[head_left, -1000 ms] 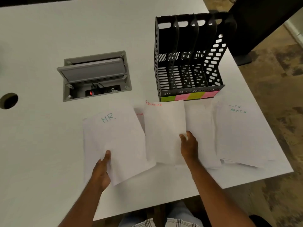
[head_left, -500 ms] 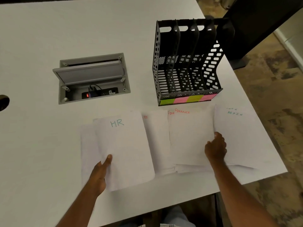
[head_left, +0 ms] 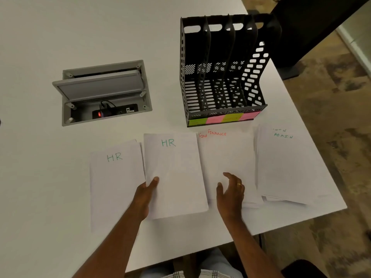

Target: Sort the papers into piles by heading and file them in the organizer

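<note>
White surface [head_left: 60,47] is seen with an open grey cable box [head_left: 104,93] recessed in it; mottled floor [head_left: 331,117] lies to the right. Black organizer [head_left: 222,71] stands upright behind the Finance pile [head_left: 226,157] and Admin pile [head_left: 285,163]. An HR sheet [head_left: 174,173] is pinched by the left hand [head_left: 144,195], beside the HR pile [head_left: 116,177]. Right hand [head_left: 230,193] is held over the Finance pile, fingers apart.

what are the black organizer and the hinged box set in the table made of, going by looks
The black organizer looks like moulded plastic with a dull finish: thin dividers, and slots and oval holes cut through its walls. The hinged box sunk in the white table looks like grey metal or painted plastic, matte, with round fasteners at the corners; which of the two cannot be told.
</note>
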The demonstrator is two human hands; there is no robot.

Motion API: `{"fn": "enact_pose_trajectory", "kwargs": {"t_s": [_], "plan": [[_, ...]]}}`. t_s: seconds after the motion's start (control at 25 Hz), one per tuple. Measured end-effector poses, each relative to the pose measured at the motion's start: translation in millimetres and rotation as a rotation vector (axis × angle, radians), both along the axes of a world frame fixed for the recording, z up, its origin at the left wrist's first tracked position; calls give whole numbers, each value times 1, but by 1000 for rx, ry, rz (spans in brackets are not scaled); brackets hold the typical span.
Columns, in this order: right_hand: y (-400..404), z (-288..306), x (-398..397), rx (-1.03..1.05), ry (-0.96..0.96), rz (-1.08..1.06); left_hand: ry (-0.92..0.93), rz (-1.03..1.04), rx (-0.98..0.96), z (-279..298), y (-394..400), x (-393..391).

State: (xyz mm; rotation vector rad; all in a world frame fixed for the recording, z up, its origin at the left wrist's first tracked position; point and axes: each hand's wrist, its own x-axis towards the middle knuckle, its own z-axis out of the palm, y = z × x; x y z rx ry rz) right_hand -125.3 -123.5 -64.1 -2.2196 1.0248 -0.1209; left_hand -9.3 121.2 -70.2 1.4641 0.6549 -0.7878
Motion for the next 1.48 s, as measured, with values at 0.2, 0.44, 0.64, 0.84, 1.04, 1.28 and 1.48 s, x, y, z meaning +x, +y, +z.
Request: {"fn": "enact_pose_trajectory", "kwargs": {"t_s": [0.2,0.44,0.64,0.84,1.04,1.28,1.48], "plan": [[11,2,2,61,-12,82,-2,109,122,4,40,6],[66,9,23,91,-56,248,-87,174,401,0,132,11],[150,13,46,149,-91,514,-168,-11,828,-8,158,15],[213,-9,58,125,128,898,-107,58,778,-9,167,21],[236,-32,52,1,296,1014,-17,150,470,-23,190,35],[237,-32,56,-14,246,964,-58,61,366,-22,197,41],[232,-34,57,14,213,936,-30,65,32,-10,190,47]]}}
